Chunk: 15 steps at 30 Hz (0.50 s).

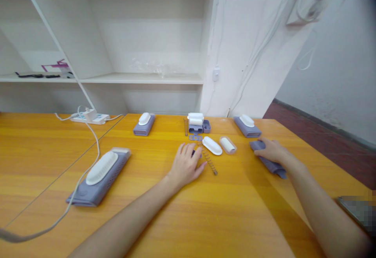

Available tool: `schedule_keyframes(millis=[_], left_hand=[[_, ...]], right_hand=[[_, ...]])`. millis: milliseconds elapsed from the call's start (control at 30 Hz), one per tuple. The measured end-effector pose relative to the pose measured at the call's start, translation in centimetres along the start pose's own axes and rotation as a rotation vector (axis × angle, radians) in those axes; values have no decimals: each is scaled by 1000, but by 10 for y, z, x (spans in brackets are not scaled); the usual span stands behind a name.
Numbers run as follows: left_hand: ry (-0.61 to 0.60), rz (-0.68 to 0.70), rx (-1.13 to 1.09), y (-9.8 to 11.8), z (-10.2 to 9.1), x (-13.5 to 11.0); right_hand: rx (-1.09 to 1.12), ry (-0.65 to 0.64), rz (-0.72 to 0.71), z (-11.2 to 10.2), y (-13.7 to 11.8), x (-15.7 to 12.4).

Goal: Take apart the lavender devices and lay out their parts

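My left hand (184,164) lies over the middle of the table with its fingers apart and the thumb stretched to the right. A small dark part (193,153) shows by its fingers; whether the hand grips it, I cannot tell. Just right of the thumb lies a long coil spring (210,161). Beyond are a white oval cover (212,145) and a clear-edged oval case with a white insert (228,145). On the right, my right hand (272,150) is closed on one end of a long purple-grey cloth (274,167), which looks folded and lies on the table.
Purple-grey devices with white oval tops stand at left (100,179), back left (143,124) and back right (247,126). An opened purple-grey housing (195,124) sits at the back centre beside a second spring (185,127). A white cable (95,142) runs from a power strip (90,117).
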<state>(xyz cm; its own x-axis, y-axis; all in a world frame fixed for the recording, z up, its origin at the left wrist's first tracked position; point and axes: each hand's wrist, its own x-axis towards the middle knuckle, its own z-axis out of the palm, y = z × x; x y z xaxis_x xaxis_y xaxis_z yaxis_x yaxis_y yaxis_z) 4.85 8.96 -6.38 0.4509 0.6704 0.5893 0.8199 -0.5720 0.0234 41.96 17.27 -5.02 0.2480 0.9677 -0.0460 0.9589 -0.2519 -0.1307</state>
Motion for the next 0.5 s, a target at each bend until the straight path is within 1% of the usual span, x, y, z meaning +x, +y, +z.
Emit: schedule_keyframes(millis=[100,167,300,400,433,500], left_hand=[[-103,-102,-25,1,-3,1],[-138,-141,-29,1,-4,1],[-167,-161,-19,1,-4,0],[-170,-160,-9,0,-2,0],[-169,-161,-9,0,-2,0],[-167,-168,-9,0,-1,0]], right_hand=[[-25,-26,-8,5,6,5],[-32,-28,-17,7,9,8],[-36,-47,-27,8,16,12],[-57,-77,-20,6,16,11],[-68,-71,-15,3,14,10],[-91,-2,-4,-3,5,3]])
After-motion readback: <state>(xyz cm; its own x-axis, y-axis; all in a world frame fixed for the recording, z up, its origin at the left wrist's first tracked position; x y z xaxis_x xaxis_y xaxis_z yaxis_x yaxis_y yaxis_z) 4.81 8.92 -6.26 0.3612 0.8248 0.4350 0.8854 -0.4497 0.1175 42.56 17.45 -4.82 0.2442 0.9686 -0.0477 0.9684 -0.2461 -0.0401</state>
